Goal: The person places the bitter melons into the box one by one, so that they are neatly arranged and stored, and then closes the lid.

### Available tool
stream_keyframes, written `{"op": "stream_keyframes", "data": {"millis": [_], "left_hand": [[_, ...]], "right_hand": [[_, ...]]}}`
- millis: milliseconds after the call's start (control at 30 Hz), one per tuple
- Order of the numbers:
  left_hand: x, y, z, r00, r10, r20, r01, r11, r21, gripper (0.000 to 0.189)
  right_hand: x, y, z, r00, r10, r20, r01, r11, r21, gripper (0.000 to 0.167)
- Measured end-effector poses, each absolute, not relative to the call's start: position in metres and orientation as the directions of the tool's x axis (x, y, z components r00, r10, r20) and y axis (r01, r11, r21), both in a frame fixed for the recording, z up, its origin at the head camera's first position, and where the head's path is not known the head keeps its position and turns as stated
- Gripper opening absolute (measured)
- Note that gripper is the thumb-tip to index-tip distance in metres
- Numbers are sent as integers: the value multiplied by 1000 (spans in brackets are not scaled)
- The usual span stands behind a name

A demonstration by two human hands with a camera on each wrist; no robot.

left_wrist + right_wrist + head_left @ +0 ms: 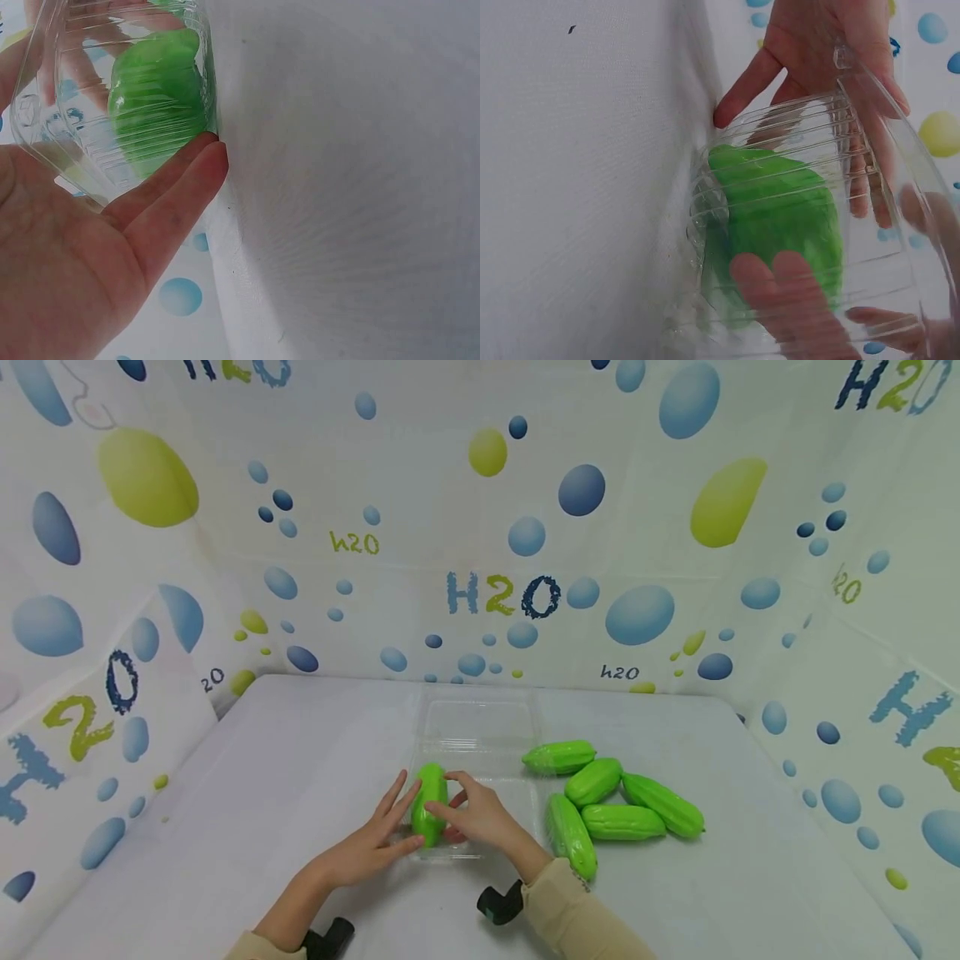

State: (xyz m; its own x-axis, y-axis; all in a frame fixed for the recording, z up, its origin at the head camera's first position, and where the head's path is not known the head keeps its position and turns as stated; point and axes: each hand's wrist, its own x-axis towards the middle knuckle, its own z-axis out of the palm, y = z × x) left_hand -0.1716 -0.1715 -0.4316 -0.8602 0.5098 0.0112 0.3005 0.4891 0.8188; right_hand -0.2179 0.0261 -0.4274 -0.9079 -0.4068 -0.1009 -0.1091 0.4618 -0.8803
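A clear plastic clamshell box (504,793) lies with its lid folded back behind it. A shiny green ribbed gourd (429,783) stands lengthwise at the left side of its tray, seen through the ridged wall in both wrist views. My right hand (483,817) reaches in from the right, thumb over the gourd and fingers along its right side. At the box's left side is my left hand (367,850), its fingers straight and spread. The left wrist view shows those fingers (176,184) outside the wall, near the table.
Several more green gourds (622,822) lie in a loose group to the right of the box, the nearest beside its right edge. The lid (480,722) extends toward the back edge of the white table (300,760). Patterned sheeting surrounds the table.
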Motion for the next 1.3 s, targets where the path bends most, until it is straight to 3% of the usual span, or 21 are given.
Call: {"op": "stream_keyframes", "data": {"millis": [200,533,1300], "left_hand": [[-171,-170,-431,-858,513,19,313,493,812,74],[-172,-172,-433,-864,503,13,308,508,805,74],[-172,-172,-433,-874,487,0,286,512,810,76]], "right_hand": [[-217,31,-421,-915,-393,-90,-101,440,-892,73],[-218,45,-407,-928,-373,-5,-223,564,-795,80],[-215,77,-369,-951,-310,4,-172,517,-838,84]]}}
